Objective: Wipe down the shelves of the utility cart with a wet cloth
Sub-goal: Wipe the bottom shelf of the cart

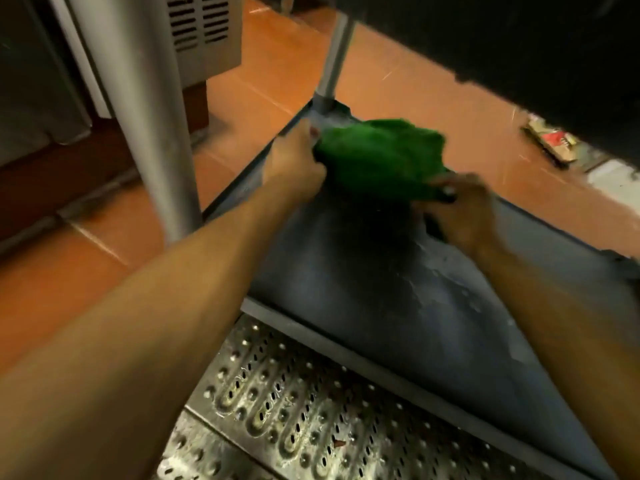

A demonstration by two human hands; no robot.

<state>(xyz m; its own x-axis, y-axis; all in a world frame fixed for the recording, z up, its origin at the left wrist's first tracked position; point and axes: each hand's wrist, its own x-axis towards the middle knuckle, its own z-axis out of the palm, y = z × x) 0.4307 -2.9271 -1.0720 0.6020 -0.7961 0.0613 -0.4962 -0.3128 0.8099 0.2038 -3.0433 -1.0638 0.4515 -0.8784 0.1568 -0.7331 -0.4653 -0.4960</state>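
A green cloth (379, 157) lies bunched at the far corner of the cart's grey lower shelf (398, 299). My left hand (294, 157) grips the cloth's left edge, close to the shelf's left rim. My right hand (464, 209) holds the cloth's right edge near the far rim. Wet streaks and pale spots show on the shelf surface to the right. The upper shelf's dark underside (519, 46) hangs above and hides what lies beyond.
Two metal cart posts stand at the near left (152, 116) and the far corner (332, 64). A perforated metal floor grate (277, 403) lies below the shelf's front edge. Orange floor tiles (398, 88) surround the cart. A vented appliance (201, 26) stands at the back left.
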